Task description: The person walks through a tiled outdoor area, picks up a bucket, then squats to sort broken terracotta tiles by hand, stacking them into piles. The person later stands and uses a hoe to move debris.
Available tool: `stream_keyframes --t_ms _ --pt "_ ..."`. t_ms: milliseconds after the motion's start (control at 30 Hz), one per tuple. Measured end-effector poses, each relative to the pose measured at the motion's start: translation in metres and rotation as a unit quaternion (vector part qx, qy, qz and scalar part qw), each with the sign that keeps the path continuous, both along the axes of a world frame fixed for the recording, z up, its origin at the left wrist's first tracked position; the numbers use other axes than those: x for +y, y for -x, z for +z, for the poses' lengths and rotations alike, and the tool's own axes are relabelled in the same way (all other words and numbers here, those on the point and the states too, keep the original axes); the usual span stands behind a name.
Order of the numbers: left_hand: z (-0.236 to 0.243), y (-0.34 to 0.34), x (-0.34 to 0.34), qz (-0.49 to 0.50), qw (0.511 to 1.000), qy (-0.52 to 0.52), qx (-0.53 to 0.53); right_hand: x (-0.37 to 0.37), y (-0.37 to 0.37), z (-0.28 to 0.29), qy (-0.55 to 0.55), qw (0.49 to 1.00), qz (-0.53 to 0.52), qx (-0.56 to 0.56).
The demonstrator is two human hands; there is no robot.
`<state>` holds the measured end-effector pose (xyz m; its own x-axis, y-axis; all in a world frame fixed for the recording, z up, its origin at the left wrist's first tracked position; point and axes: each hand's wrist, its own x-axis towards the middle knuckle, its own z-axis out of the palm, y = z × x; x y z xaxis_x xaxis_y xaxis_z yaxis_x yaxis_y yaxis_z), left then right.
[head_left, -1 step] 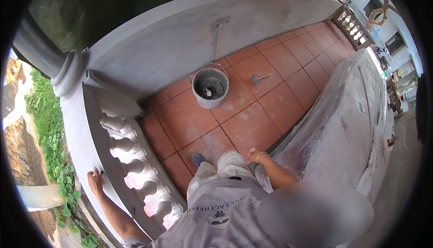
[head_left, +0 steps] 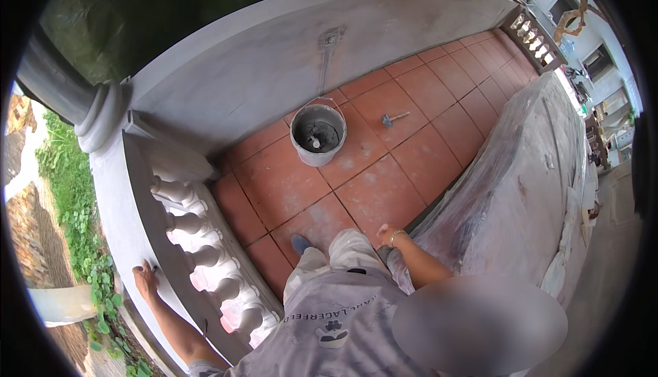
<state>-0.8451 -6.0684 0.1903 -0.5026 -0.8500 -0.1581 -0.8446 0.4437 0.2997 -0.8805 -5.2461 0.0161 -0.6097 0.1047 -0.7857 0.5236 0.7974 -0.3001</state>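
Observation:
My left hand (head_left: 145, 280) rests on top of the pale balustrade rail (head_left: 130, 226) at the left. Its fingers are curled closed, and a small dark thing shows at the fingertips, too small to name. Beside my right thigh, low and near the plastic-covered stack, hangs my right hand (head_left: 388, 234) with a bracelet at the wrist. Its fingers are loosely bent and apart, with nothing seen in them. Ahead on the red tiles stands a bucket (head_left: 319, 157) with grey wet-looking mix inside, a white-ended tool in it and its wire handle leaning toward the wall.
A short wooden-handled tool with a blue-grey head (head_left: 388, 120) lies right of the bucket. A curved grey wall (head_left: 240, 75) bounds the far side. Plastic sheeting (head_left: 480, 205) covers a bulky heap at the right. White balusters (head_left: 205, 256) stand under the rail; greenery (head_left: 68, 164) grows outside.

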Motion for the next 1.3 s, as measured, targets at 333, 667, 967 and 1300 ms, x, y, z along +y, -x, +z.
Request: stream_keyframes --t_ms 333,667,967,1300 --pt "0.007 0.002 0.028 0.116 0.991 0.064 -0.013 -0.026 0.125 0.015 -0.045 0.989 0.093 0.109" --pt "0.088 -0.083 0.058 0.088 0.977 0.156 0.119 -0.036 0.223 0.032 0.032 0.999 0.020 0.018" --pt "0.100 -0.153 0.151 0.301 0.942 0.089 -0.115 -0.071 0.237 0.020 0.050 0.993 0.103 -0.002" --pt "0.048 -0.171 0.155 0.303 0.951 0.048 -0.049 -0.099 0.234 0.056 0.040 0.983 0.178 0.026"
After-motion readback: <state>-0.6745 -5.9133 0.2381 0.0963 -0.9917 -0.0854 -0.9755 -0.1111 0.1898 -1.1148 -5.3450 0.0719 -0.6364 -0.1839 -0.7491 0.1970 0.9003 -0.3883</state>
